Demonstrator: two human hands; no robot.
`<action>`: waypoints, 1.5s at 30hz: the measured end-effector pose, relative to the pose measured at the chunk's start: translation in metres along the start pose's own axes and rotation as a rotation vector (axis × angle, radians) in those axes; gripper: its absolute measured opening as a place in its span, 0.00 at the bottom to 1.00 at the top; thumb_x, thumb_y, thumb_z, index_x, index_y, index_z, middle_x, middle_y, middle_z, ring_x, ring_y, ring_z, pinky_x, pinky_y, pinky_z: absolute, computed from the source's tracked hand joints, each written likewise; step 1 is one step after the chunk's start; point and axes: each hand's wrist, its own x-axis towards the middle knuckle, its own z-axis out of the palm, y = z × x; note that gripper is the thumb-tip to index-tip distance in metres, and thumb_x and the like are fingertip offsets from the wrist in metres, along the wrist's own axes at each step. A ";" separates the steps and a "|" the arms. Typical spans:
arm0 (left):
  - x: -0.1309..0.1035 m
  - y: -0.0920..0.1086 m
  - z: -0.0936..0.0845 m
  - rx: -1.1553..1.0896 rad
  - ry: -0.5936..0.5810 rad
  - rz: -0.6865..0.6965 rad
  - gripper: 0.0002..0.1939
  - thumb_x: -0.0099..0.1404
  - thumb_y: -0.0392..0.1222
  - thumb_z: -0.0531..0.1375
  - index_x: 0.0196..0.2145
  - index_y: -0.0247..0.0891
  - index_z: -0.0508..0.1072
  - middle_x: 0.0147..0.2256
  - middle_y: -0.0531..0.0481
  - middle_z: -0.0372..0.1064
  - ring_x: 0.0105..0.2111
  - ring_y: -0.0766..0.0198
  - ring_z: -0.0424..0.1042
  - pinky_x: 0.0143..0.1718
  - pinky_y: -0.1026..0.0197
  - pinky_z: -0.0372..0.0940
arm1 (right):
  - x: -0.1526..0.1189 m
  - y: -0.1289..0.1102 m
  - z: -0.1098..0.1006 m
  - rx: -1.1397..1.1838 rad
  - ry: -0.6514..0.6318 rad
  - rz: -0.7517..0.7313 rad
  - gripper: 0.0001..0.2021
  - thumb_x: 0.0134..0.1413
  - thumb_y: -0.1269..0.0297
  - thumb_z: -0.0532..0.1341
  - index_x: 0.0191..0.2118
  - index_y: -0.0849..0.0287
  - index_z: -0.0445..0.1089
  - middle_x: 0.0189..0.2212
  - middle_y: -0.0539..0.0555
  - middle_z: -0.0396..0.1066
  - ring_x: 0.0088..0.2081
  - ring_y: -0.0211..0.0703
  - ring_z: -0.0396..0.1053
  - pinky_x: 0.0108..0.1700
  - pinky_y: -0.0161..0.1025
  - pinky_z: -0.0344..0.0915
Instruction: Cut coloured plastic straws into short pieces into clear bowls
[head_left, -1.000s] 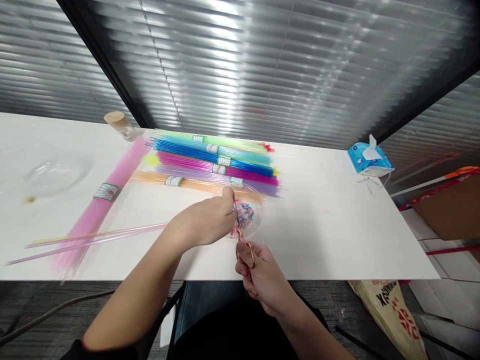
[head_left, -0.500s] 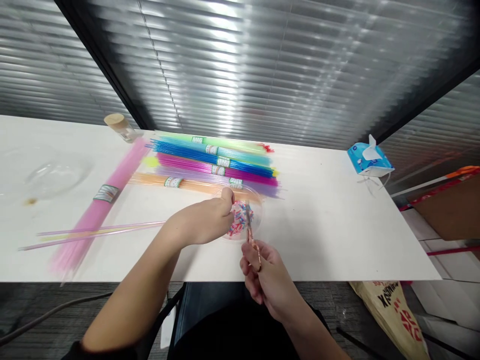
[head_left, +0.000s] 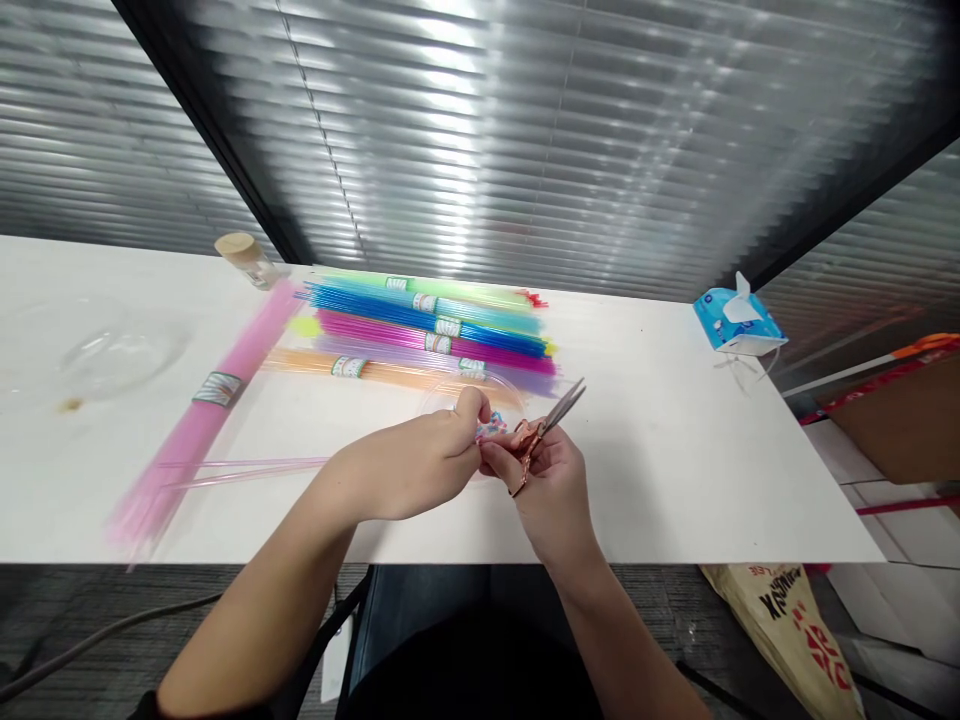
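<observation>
My left hand [head_left: 420, 460] is closed around thin pink plastic straws [head_left: 259, 466], whose long ends stick out to the left beneath my wrist. Rose-gold scissors [head_left: 564, 407] hang on the fingers of my right hand [head_left: 551, 485], blades pointing up and to the right, away from the straws. The thumb and fingertips of that hand meet the left fingertips at the straws' near ends, which are mostly hidden. Just behind the hands is a clear round bowl [head_left: 513, 385] with small red, blue and white cut pieces [head_left: 493, 427] inside, partly covered by my left hand.
Banded bundles of coloured straws [head_left: 427, 325] lie behind the bowl, and a pink bundle [head_left: 217, 388] slants at the left. A cork-topped jar [head_left: 247, 258], a clear plastic dome [head_left: 120, 345] and a blue tissue pack [head_left: 739, 318] also rest on the white table [head_left: 697, 460].
My right hand has moved up to meet the left fingertips, and the scissors have swung from over the bowl to point up-right. The straws' left ends have shifted right; the yellowish one no longer shows.
</observation>
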 end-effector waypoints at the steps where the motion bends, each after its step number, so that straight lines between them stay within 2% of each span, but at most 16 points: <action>1: 0.000 -0.001 0.000 0.018 0.001 0.009 0.10 0.69 0.46 0.42 0.38 0.39 0.57 0.32 0.51 0.68 0.30 0.64 0.65 0.29 0.62 0.58 | 0.000 0.000 -0.001 -0.005 -0.001 -0.013 0.13 0.47 0.63 0.69 0.30 0.59 0.63 0.28 0.50 0.74 0.29 0.39 0.73 0.37 0.41 0.74; 5: -0.002 -0.005 -0.002 0.090 0.002 0.036 0.16 0.70 0.48 0.42 0.34 0.38 0.64 0.29 0.51 0.67 0.28 0.65 0.65 0.28 0.62 0.56 | 0.004 -0.001 -0.005 -0.048 0.000 -0.039 0.14 0.46 0.63 0.70 0.28 0.59 0.63 0.27 0.50 0.74 0.29 0.40 0.73 0.37 0.41 0.74; 9: -0.008 -0.013 -0.001 0.158 0.055 0.008 0.23 0.71 0.54 0.41 0.33 0.39 0.69 0.28 0.50 0.67 0.29 0.63 0.65 0.29 0.62 0.56 | 0.008 0.000 -0.012 -0.072 0.029 -0.074 0.14 0.47 0.63 0.70 0.29 0.58 0.62 0.28 0.50 0.73 0.30 0.40 0.73 0.37 0.41 0.74; 16: -0.016 -0.021 0.004 0.246 0.104 -0.047 0.20 0.71 0.52 0.41 0.31 0.41 0.65 0.26 0.52 0.65 0.27 0.63 0.64 0.28 0.62 0.53 | 0.014 0.003 -0.010 -0.041 0.008 -0.049 0.16 0.45 0.62 0.71 0.29 0.60 0.62 0.27 0.49 0.72 0.31 0.40 0.74 0.36 0.39 0.74; 21: -0.018 -0.023 -0.002 0.208 0.154 -0.086 0.20 0.71 0.51 0.41 0.28 0.40 0.61 0.25 0.53 0.62 0.26 0.63 0.62 0.28 0.61 0.52 | -0.001 0.000 -0.009 -0.039 0.065 0.055 0.17 0.50 0.54 0.67 0.33 0.61 0.64 0.28 0.51 0.72 0.24 0.37 0.73 0.28 0.36 0.74; 24: -0.020 -0.026 -0.007 0.168 0.192 -0.110 0.20 0.71 0.52 0.41 0.26 0.39 0.59 0.24 0.53 0.61 0.26 0.64 0.61 0.28 0.61 0.51 | -0.021 0.007 -0.012 -0.034 -0.055 0.173 0.20 0.51 0.48 0.64 0.33 0.61 0.62 0.26 0.49 0.69 0.20 0.33 0.69 0.20 0.31 0.68; 27: -0.021 -0.028 -0.009 0.132 0.208 -0.102 0.20 0.71 0.52 0.42 0.26 0.39 0.58 0.24 0.54 0.62 0.26 0.65 0.60 0.28 0.61 0.51 | -0.042 0.020 -0.011 -0.042 -0.252 0.382 0.24 0.49 0.42 0.63 0.33 0.61 0.60 0.26 0.46 0.66 0.16 0.29 0.64 0.14 0.27 0.62; 29: -0.021 -0.028 -0.009 0.116 0.205 -0.094 0.20 0.71 0.51 0.42 0.25 0.39 0.58 0.24 0.54 0.62 0.26 0.65 0.60 0.28 0.61 0.51 | -0.050 0.028 -0.008 -0.066 -0.316 0.490 0.26 0.48 0.40 0.62 0.33 0.61 0.58 0.27 0.46 0.65 0.15 0.27 0.62 0.12 0.25 0.57; 31: -0.020 -0.026 -0.007 0.112 0.192 -0.081 0.21 0.71 0.51 0.42 0.25 0.39 0.59 0.24 0.54 0.62 0.25 0.65 0.60 0.28 0.62 0.51 | -0.052 0.032 -0.004 -0.089 -0.329 0.539 0.28 0.46 0.37 0.62 0.34 0.60 0.58 0.28 0.47 0.66 0.14 0.27 0.62 0.10 0.24 0.54; 35: -0.017 -0.025 -0.002 0.130 0.140 -0.053 0.21 0.71 0.50 0.42 0.26 0.38 0.61 0.25 0.53 0.64 0.26 0.65 0.61 0.29 0.62 0.52 | -0.045 0.029 0.001 -0.087 -0.336 0.547 0.30 0.43 0.35 0.61 0.33 0.60 0.58 0.28 0.46 0.65 0.13 0.27 0.61 0.08 0.24 0.52; 45: -0.011 -0.026 0.000 0.196 0.080 -0.069 0.21 0.70 0.49 0.42 0.25 0.38 0.63 0.26 0.50 0.65 0.26 0.64 0.63 0.29 0.62 0.53 | -0.037 0.031 -0.001 -0.023 -0.302 0.556 0.26 0.48 0.37 0.60 0.33 0.60 0.59 0.24 0.44 0.64 0.11 0.27 0.60 0.07 0.23 0.48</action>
